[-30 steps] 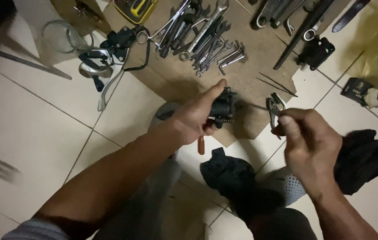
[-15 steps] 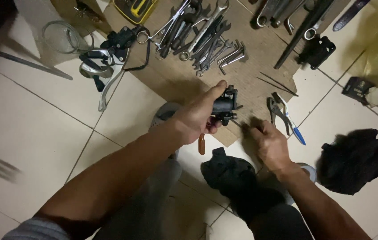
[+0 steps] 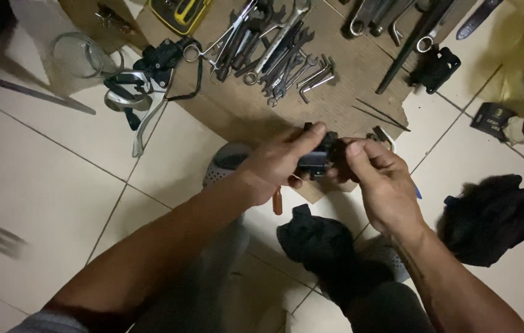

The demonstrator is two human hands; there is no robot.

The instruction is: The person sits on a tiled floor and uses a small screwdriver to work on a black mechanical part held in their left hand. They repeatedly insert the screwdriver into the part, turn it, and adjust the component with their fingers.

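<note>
A small black mechanical part [image 3: 316,159] is gripped between both hands at the centre of the view. My left hand [image 3: 277,165] wraps it from the left, thumb on top. My right hand [image 3: 380,185] pinches its right end with thumb and fingers. Just behind the right hand, pliers [image 3: 383,137] lie on the floor, mostly hidden, a bit of blue handle showing near the wrist. A small orange-handled tool [image 3: 277,200] lies under my left wrist.
A cardboard sheet [image 3: 360,86] holds several wrenches [image 3: 280,49], hex keys, thin rods [image 3: 380,114] and a black bracket [image 3: 434,68]. A brake lever assembly [image 3: 144,92] lies left. Black cloths [image 3: 490,216] lie at the right and another [image 3: 317,243] lies between my legs on the tiled floor.
My right hand set the pliers down on the floor, then came up to the black part, which my left hand kept holding. Both hands now grip it.
</note>
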